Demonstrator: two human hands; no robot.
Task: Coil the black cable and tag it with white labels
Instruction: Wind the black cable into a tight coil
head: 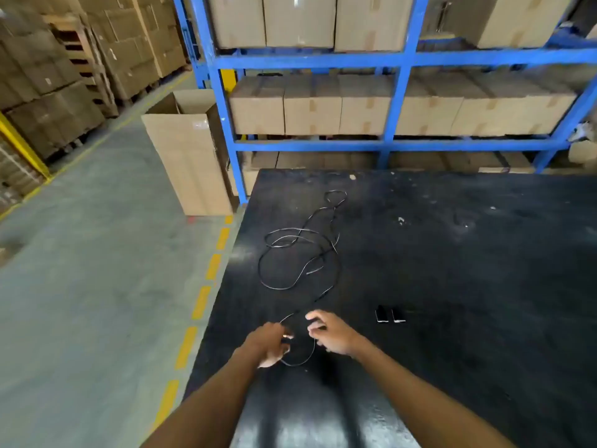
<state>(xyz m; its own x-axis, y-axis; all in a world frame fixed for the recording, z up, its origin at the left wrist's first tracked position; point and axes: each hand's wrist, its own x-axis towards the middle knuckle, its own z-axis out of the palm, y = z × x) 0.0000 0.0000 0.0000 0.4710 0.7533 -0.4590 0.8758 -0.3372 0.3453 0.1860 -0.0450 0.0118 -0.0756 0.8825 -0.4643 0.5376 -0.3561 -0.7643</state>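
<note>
A thin black cable lies in loose tangled loops on the black table, running from the far middle down toward me. My left hand is closed on the near end of the cable, where a small loop hangs below my fingers. My right hand hovers just to the right of it with fingers curled and spread, touching or nearly touching the same loop. Two small dark pieces with white edges lie side by side on the table to the right of my right hand.
The table's left edge drops to a grey concrete floor with a dashed yellow line. A tall open cardboard box stands by the table's far left corner. Blue shelving full of cartons runs behind the table.
</note>
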